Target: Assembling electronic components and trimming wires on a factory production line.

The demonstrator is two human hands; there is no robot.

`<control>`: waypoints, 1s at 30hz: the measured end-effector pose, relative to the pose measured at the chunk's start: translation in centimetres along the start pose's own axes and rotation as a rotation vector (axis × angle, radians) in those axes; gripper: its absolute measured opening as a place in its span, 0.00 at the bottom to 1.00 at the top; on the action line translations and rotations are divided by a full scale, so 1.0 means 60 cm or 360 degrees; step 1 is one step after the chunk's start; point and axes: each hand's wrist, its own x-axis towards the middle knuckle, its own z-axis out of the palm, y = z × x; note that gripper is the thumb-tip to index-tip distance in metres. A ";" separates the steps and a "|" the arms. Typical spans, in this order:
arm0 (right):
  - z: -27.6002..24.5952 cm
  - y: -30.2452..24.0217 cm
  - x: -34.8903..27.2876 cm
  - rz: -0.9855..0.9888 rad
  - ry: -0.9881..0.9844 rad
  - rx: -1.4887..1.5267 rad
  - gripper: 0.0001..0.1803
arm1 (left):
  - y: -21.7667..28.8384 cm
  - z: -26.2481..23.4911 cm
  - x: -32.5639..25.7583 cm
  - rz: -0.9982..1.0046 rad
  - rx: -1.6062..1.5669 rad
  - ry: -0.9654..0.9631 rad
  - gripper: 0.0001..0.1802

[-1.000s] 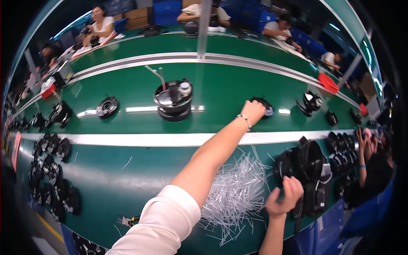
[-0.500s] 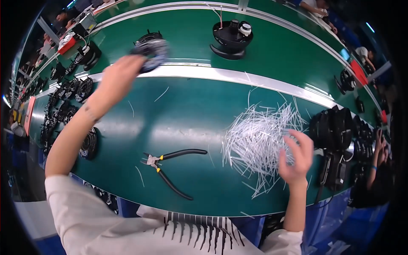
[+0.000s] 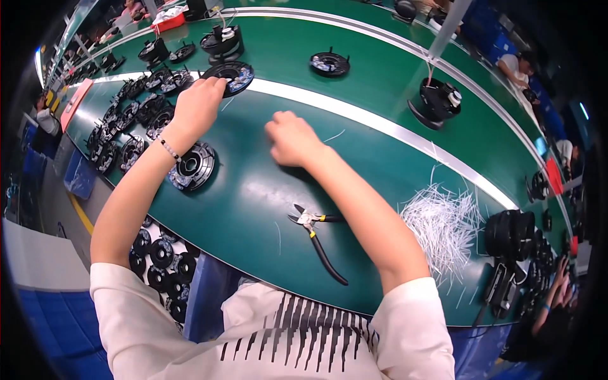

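The left hand (image 3: 197,104) reaches out toward eleven o'clock and closes its fingers on the near rim of a round black disc part (image 3: 232,74) lying at the pale strip that edges the conveyor belt (image 3: 380,82). The right hand (image 3: 291,137) is curled into a loose fist over the green bench (image 3: 253,209); whether it pinches anything I cannot tell. One more disc part (image 3: 192,167) lies just beside the left wrist, at about nine o'clock from the right fist. By my judgement the work is at its start for this piece: it is gripped at the belt's edge but not yet brought to the bench, and nothing shows as fitted. One pair of black-handled cutters (image 3: 318,237) lies untouched at six o'clock, and one heap of white ties (image 3: 443,225) at four o'clock. Farther left a stack of many discs (image 3: 130,130), too crowded to count, waits; on the belt ride one flat disc (image 3: 329,63) and two taller assemblies.
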 end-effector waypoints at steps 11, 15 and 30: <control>-0.268 0.033 -0.351 0.0505 -0.0226 -0.0373 0.09 | 0.013 0.049 -0.016 0.0133 -0.0189 -0.0002 0.15; -0.258 -0.093 -0.286 0.0364 -0.0133 -0.0044 0.26 | 0.038 0.065 -0.012 0.0184 -0.0035 -0.0283 0.09; -0.263 -0.011 -0.286 0.0219 -0.0307 -0.0552 0.16 | 0.228 -0.062 0.205 0.0380 -0.0691 0.0096 0.17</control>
